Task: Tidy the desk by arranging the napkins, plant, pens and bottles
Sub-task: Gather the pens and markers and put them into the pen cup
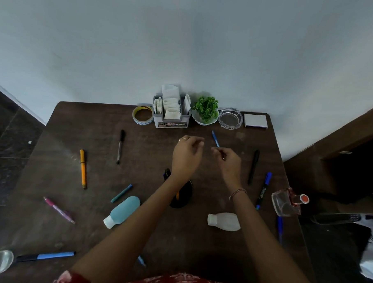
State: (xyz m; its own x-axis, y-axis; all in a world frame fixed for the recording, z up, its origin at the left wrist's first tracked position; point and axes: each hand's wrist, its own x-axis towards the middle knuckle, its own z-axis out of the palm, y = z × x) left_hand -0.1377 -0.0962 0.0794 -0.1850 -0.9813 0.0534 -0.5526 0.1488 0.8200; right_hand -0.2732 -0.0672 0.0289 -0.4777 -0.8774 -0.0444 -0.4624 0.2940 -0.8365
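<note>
My right hand [228, 162] has only a fingertip pinch on the tail of the blue pen [215, 138] out near the plant [206, 108], left hand [187, 154] loose and empty, so honestly it could swivel out before reaching the black cup [179, 202] under my forearm.

Your bare forearms stretch forward side by side. Your left hand [187, 156] hovers palm down with its fingers loosely curled. Your right hand [228, 163] has its fingertips bunched together.
</note>
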